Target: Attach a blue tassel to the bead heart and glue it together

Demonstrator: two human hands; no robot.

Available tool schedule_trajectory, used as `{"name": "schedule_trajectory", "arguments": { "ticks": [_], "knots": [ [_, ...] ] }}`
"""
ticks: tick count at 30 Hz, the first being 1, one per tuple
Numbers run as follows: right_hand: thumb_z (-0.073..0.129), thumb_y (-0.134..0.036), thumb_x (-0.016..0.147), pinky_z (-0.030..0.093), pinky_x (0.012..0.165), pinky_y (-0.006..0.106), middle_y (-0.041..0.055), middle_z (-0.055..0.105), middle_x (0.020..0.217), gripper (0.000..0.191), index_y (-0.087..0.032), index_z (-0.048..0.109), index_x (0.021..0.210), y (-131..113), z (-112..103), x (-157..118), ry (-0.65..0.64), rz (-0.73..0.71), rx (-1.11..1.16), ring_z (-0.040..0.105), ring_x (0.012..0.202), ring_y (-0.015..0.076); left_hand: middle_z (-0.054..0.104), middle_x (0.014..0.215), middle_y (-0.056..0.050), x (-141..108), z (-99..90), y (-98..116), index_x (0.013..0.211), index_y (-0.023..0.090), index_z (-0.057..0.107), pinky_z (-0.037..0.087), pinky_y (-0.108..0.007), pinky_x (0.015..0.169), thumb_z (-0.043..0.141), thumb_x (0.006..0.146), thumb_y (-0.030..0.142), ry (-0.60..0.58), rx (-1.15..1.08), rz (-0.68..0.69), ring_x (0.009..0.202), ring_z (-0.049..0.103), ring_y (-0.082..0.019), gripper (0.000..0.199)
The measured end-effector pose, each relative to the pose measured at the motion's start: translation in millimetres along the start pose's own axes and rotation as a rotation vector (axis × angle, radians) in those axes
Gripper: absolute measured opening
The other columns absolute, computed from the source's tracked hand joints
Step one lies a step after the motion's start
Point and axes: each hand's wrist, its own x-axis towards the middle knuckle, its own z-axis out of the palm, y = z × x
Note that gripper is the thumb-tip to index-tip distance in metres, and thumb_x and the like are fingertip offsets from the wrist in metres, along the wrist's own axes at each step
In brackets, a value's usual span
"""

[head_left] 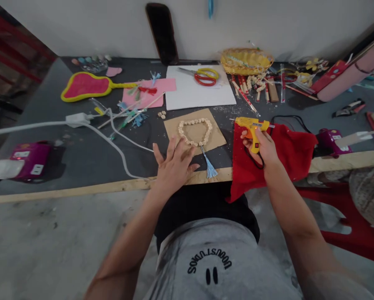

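A yellow glue gun (252, 124) is gripped in my right hand (263, 148), its nozzle pointing left over a red cloth (290, 152). My left hand (175, 164) lies spread with its fingertips on a brown card (170, 126), close to the lower left of a ring of beige beads (208, 130). From the bottom of the ring hangs a light blue tassel (210, 166), which reaches the wooden table edge.
Scissors (205, 76) lie on a white board (177, 98), beside a yellow basket (247, 62). A phone (162, 33) leans on the wall. White cables (121, 152) run left, near a pink paddle (88, 86) and purple box (32, 160). A pink bottle (349, 81) stands right.
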Motion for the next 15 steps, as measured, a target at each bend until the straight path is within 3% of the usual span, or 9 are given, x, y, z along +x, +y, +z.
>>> {"name": "schedule_trajectory", "arguments": {
  "ticks": [15],
  "knots": [
    [0.076,-0.053,0.081,0.056,0.062,0.024,-0.0008,0.076,0.085,0.034,-0.024,0.068,0.098,0.3,-1.2,-0.9,-0.030,0.007,0.007,0.071,0.077,0.0135,0.039,0.161,-0.016,-0.5,7.2,-4.2,0.144,0.029,0.055,-0.005,-0.073,0.119,0.055,0.097,0.051,-0.017,0.001,-0.003,0.155,0.022,-0.040,0.052]
  ]
}}
